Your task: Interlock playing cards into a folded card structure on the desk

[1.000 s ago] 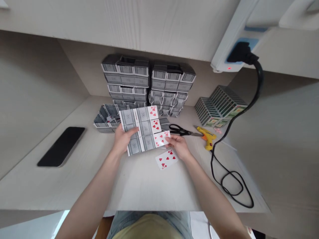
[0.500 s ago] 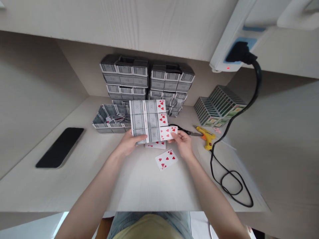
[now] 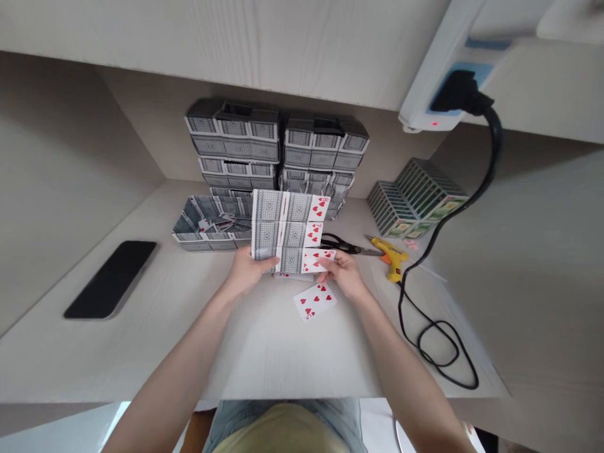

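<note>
A panel of joined playing cards (image 3: pixel 289 221), mostly backs showing, is held up between my two hands above the desk. My left hand (image 3: pixel 249 267) grips its lower left corner, thumb lying over the front. With thumb and fingers, my right hand (image 3: pixel 340 270) pinches the six of hearts (image 3: pixel 309 259) at the panel's lower right. Above that card, a seven and an eight of hearts stick out along the right side. Beneath the panel another card is mostly hidden. A loose five of hearts (image 3: pixel 315 301) lies face up on the desk below my right hand.
Behind the panel stand card-built boxes (image 3: pixel 238 148); an open card box (image 3: pixel 212 238) at left holds loose cards. Right are black-handled scissors (image 3: pixel 340 242), a yellow glue gun (image 3: pixel 391 257) with trailing cord, and stacked cards (image 3: pixel 415 200). A phone (image 3: pixel 112 279) lies left. A power strip (image 3: pixel 448 82) hangs upper right.
The panel has shifted and tilted slightly to the right, its upper edge most. The six of hearts now sits closer in line with the cards above it. Both hands keep their grip.
</note>
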